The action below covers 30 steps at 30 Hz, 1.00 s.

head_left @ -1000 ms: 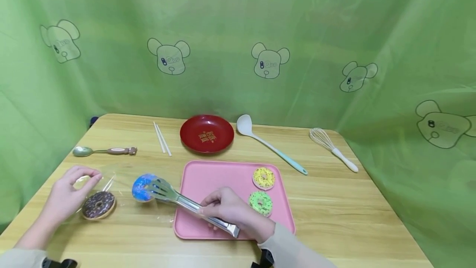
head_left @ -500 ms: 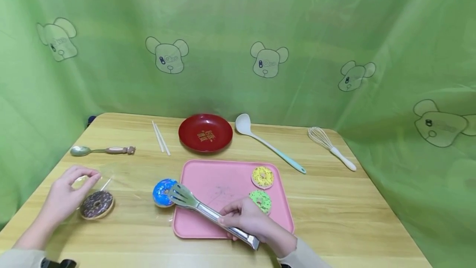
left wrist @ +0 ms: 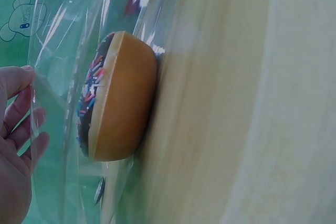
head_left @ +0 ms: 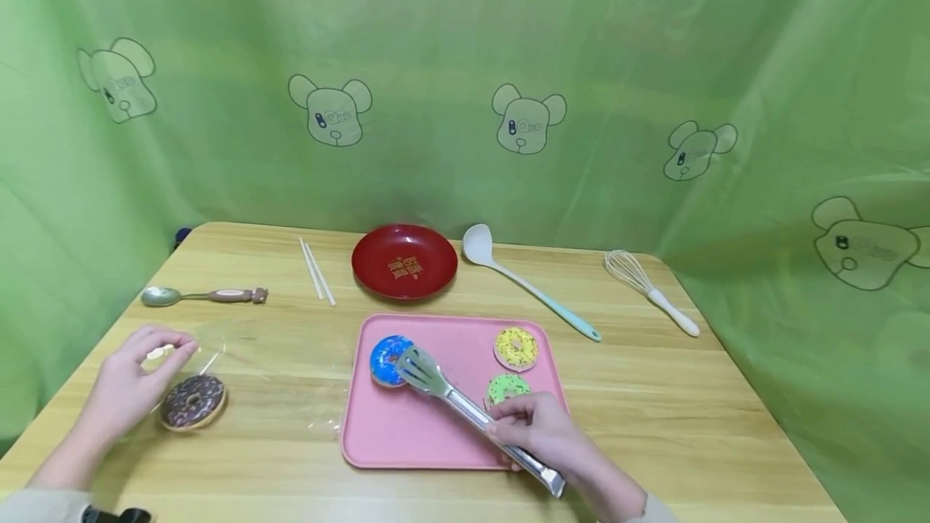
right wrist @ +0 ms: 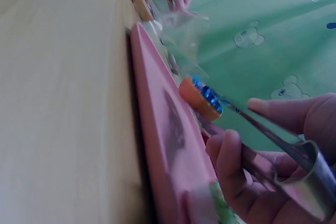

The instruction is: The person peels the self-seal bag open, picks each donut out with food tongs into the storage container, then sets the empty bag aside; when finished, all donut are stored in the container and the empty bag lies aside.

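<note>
My left hand (head_left: 131, 374) pinches the edge of a clear plastic bag (left wrist: 55, 35) at the left of the table. Inside the film lies a chocolate donut (head_left: 178, 408) with coloured sprinkles, just under those fingers. My right hand (head_left: 534, 430) grips metal tongs (head_left: 468, 408) with slotted ends, thumb on one arm and fingers round the other. Between the tong ends a blue-iced donut (head_left: 382, 360) is held above the left part of the pink tray (head_left: 407, 442); the right wrist view shows its shadow on the tray.
On the tray's right side lie a yellow donut (head_left: 525, 353) and a green donut (head_left: 501, 386), partly behind my right hand. Farther back are a spoon (head_left: 228, 295), chopsticks (head_left: 314, 269), a red plate (head_left: 378, 261), a ladle (head_left: 538, 293) and a whisk (head_left: 668, 309).
The right hand has moved right with the tongs, carrying the blue donut from over the plastic bag to over the pink tray. The left hand keeps its pinch on the bag.
</note>
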### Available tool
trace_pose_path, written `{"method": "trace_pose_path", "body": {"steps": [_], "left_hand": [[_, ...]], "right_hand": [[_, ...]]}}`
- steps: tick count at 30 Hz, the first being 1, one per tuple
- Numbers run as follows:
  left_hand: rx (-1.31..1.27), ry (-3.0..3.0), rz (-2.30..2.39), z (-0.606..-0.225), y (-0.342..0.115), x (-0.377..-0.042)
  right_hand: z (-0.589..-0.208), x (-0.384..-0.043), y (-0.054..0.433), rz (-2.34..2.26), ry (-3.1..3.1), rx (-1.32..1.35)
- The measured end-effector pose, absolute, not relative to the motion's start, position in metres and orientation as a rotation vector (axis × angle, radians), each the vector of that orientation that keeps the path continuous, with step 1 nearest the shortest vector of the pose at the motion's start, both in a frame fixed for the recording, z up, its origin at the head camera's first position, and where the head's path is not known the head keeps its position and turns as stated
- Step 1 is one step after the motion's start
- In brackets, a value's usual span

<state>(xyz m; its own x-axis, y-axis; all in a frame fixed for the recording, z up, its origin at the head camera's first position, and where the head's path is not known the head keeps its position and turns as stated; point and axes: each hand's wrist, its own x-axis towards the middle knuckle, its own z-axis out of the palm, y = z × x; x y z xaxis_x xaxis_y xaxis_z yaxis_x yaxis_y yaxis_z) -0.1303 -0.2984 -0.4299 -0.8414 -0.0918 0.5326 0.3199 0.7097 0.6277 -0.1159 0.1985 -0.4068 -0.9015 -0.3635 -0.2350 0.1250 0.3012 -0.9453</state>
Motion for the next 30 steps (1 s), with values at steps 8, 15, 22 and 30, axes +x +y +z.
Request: {"method": "trace_pose_path", "body": {"steps": [8, 15, 22, 30], "left_hand": [[-0.184, -2.375, -1.0, -0.43, -0.297, -0.13], [-0.177, -2.383, -0.997, -0.431, -0.297, -0.131], [-0.166, -2.388, -0.999, -0.43, -0.297, -0.13], [-0.158, -2.388, -0.984, -0.429, -0.297, -0.129]], "right_hand": [[-0.399, -0.121, 0.213, -1.536, 2.38, -0.181], [-0.389, -0.123, 0.211, -1.442, 2.47, -0.196], [-0.385, -0.127, 0.209, -1.402, 2.462, -0.244], [-0.384, -0.133, 0.214, -1.342, 2.494, -0.302]]}}
